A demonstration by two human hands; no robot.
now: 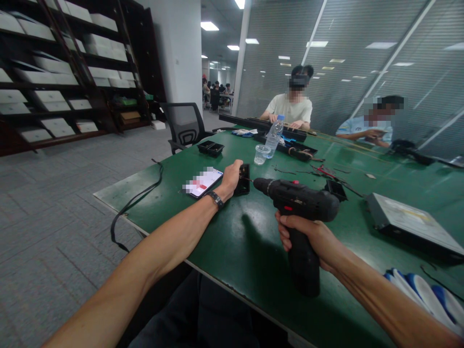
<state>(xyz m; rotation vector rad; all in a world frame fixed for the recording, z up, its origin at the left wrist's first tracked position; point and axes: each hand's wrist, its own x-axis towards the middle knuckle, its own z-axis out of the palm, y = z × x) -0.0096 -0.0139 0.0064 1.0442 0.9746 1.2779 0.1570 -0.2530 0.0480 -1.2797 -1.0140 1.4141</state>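
Observation:
My right hand [311,237] is wrapped round the grip of a black cordless drill [300,198], held level above the green table [253,241] with its bit pointing left. The bit tip meets a small black boxy part [243,180] standing on the table. My left hand [231,177], with a watch on the wrist, is closed on that part's left side and steadies it. A phone [203,182] lies flat just left of my left hand.
A flat grey metal unit [409,222] lies at the right, white and blue gloves [424,290] near it. A plastic cup [261,154], water bottle [274,135], black trays [210,147] and loose wires [319,170] sit further back. Two people sit opposite. A black strap [134,203] hangs off the left edge.

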